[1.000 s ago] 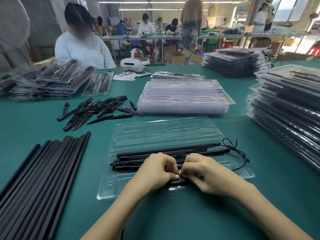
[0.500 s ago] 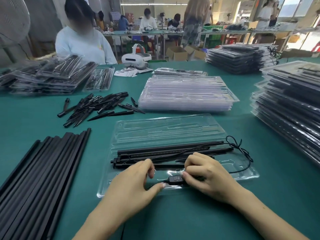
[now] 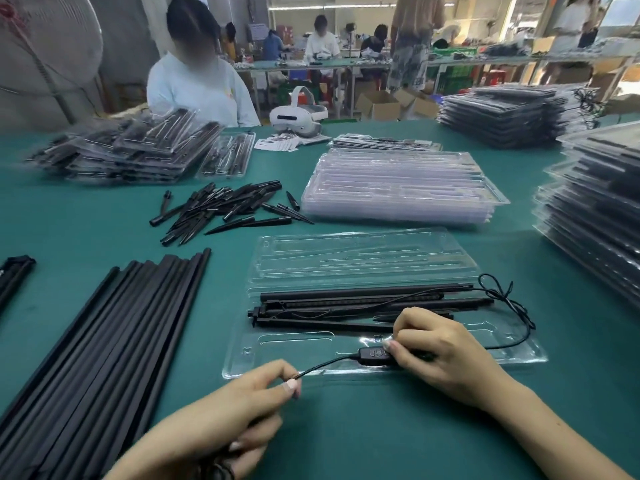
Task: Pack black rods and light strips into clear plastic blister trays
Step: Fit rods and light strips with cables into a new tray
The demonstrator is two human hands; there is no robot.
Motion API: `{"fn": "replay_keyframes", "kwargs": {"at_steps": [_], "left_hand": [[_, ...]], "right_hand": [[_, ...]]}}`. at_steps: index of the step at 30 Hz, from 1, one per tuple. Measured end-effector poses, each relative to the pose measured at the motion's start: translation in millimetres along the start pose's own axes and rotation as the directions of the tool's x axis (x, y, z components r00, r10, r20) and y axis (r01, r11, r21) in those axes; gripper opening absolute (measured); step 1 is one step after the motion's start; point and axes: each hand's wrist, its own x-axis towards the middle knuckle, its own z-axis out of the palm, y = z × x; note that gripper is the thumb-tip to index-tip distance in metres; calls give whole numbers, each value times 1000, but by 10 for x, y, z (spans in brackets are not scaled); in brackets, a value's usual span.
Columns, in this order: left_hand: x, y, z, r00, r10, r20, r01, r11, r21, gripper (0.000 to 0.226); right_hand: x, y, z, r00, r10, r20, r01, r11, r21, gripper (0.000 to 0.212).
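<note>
So the tray [image 3: 346, 265] I'm filling lies open near the front edge of the table [image 3: 86, 220], right in front of me, with the rods [image 3: 363, 299] and light strip already sitting across its near half. What's left is the cable [image 3: 509, 306], which loops out past the tray's right edge and comes back along the front to the controller [image 3: 372, 355], that little black box with the buttons. My right hand [image 3: 446, 355] is curled over the controller, fingertips pinching its right end and holding it down on the tray's front strip. My left hand [image 3: 242, 400] pinches the thin lead coming out of the controller's left side, just off the tray's front-left corner, and I think there's a coiled bit bunched in the palm, but it's too dark to be sure. Handling-wise, I'd guess the cable is light and floppy and will spring back out of any slot, so hold it close to the controller and feed it in short stretches. The rods look stiff, so grab those mid-length. The tray looks thin and flexy, so I'd press gently and avoid the rim.
</note>
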Motion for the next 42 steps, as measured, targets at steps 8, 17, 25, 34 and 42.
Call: {"fn": "replay_keyframes", "kwargs": {"at_steps": [8, 17, 25, 34, 42], "left_hand": [[-312, 432, -414, 995, 79, -64, -63, 974, 216, 16], [-22, 413, -836, 945, 238, -226, 120, 389, 913, 57], [139, 287, -1093, 857, 512, -57, 154, -149, 977, 68], [-15, 685, -891, 710, 692, 129, -38, -145, 989, 70], [6, 1084, -589, 870, 450, -201, -165, 651, 741, 11]], "right_hand": [[9, -3, -6, 1000, 30, 6, -30, 999, 46, 40], [4, -15, -13, 997, -62, -37, 60, 997, -45, 34], [19, -54, 6, 956, -292, 4, 284, 929, -239, 31], [-17, -75, 25, 965, -262, -30, 244, 932, -269, 33], [4, -70, 71, 966, -248, -77, 223, 944, -242, 34]]}}
